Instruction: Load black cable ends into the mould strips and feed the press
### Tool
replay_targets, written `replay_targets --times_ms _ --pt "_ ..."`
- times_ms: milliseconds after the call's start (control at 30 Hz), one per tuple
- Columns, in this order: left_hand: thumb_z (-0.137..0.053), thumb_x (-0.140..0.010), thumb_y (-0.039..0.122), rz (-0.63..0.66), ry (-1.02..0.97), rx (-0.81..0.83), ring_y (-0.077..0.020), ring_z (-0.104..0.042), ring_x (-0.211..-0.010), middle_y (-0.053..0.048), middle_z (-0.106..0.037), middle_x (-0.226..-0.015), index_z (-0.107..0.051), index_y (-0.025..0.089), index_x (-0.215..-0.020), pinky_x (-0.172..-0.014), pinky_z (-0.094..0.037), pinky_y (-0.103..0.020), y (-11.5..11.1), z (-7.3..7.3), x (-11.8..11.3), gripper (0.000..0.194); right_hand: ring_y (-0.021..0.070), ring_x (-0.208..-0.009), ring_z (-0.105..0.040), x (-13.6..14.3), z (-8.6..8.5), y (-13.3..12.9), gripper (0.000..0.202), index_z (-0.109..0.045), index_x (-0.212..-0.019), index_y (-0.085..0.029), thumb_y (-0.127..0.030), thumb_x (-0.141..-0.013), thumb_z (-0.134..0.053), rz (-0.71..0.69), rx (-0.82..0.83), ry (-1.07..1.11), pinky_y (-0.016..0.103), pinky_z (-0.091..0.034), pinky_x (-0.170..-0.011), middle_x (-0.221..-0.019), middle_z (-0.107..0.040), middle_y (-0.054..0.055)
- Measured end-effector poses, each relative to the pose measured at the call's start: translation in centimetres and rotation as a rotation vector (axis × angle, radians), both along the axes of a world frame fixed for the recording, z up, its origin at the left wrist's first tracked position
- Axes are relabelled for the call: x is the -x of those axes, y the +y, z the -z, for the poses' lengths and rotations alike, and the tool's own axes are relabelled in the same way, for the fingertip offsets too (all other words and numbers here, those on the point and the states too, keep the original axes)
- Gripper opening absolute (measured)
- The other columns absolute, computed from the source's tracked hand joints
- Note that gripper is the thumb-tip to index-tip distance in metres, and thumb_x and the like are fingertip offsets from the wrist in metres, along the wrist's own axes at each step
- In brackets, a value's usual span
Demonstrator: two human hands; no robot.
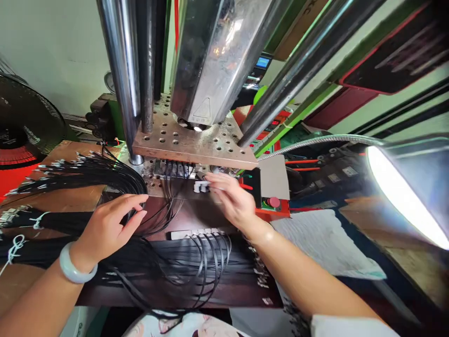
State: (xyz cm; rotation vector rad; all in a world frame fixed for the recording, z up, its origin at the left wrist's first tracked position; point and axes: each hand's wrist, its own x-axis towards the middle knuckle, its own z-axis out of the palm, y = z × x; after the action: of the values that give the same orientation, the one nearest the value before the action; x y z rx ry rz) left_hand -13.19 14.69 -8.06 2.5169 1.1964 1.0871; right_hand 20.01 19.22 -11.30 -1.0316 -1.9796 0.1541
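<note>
My left hand, with a pale bangle on the wrist, hovers over black cables at the left; its thumb and index finger are apart and nothing shows between them. My right hand is beside small white pieces at the front of the press, its fingers bent and partly blurred; whether it grips anything is hidden. Black cables run out from a metal fixture under the thick press plate. Nearer me lies a metal strip with several cables looping from it.
Bundled black cables lie at the left, near a fan. Steel columns rise around the press. A red button, a cloth and a bright lamp are at the right.
</note>
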Motion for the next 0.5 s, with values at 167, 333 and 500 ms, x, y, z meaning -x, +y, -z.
replay_targets --times_ms 167,333,500 --pt "-0.061 -0.089 0.036 -0.057 -0.162 0.201 -0.0207 -0.07 -0.093 -0.003 -0.069 -0.116 -0.048 0.032 -0.137 -0.093 -0.055 -0.035 -1.3 -1.2 0.5 0.05 0.0263 -0.067 -0.068 -12.6 0.8 -14.1 0.027 -0.069 -0.078 -0.023 -0.04 -0.089 -0.052 0.814 0.188 -0.106 0.043 -0.054 -0.067 -0.071 -0.07 0.01" --pt "-0.055 -0.09 0.031 0.104 0.059 0.279 -0.0246 -0.064 -0.114 -0.006 -0.064 -0.127 -0.059 0.024 -0.128 -0.104 -0.049 -0.04 2.4 -2.1 -1.8 0.038 0.0244 -0.06 -0.066 -12.9 -0.3 -12.0 0.019 -0.07 -0.076 -0.025 -0.033 -0.085 -0.056 0.56 0.415 -0.279 0.038 -0.052 -0.058 -0.072 -0.072 0.008" --pt "-0.036 -0.097 0.025 -0.183 -0.191 0.476 -0.0136 -0.064 -0.108 -0.017 -0.065 -0.121 -0.068 0.009 -0.076 -0.094 -0.045 -0.019 13.0 -1.7 -5.7 0.041 0.0232 -0.098 -0.064 -1.6 -2.2 3.0 0.025 -0.066 -0.108 -0.019 -0.02 -0.093 -0.045 0.06 0.282 -0.196 0.039 -0.052 -0.089 -0.105 -0.068 0.01"
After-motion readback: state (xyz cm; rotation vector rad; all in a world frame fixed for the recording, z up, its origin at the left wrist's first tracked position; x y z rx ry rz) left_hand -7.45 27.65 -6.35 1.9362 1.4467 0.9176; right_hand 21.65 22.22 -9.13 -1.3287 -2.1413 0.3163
